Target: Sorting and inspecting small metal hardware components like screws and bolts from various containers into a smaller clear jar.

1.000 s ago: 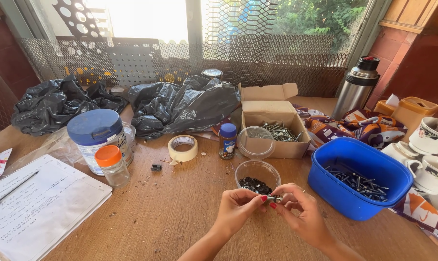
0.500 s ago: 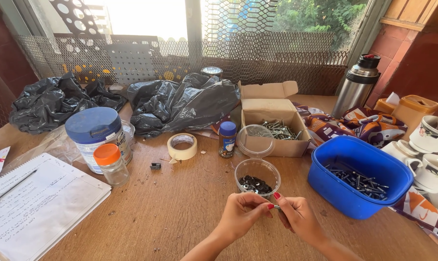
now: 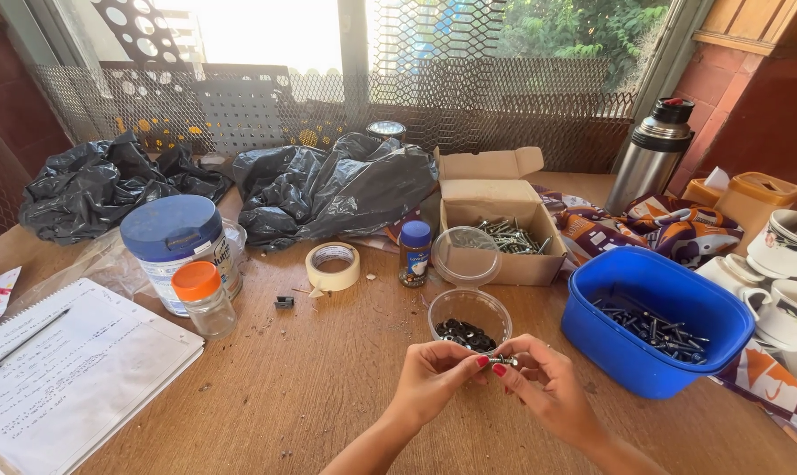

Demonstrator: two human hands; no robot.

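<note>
1. The left hand (image 3: 429, 376) pinched one end of a small metal bolt (image 3: 503, 360), low over the bench (image 3: 310, 396).
2. The bolt sat between both hands, just before the clear cup (image 3: 470, 318) of dark nuts — probably light, stiff and slick, best gripped at its ends.
3. The right hand (image 3: 543, 387) pinched its other end — fingertips pressed together.

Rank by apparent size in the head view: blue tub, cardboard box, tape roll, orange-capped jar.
1. blue tub, though it sits nearer the camera than the box
2. cardboard box
3 and 4. tape roll and orange-capped jar look alike; unranked.
</note>
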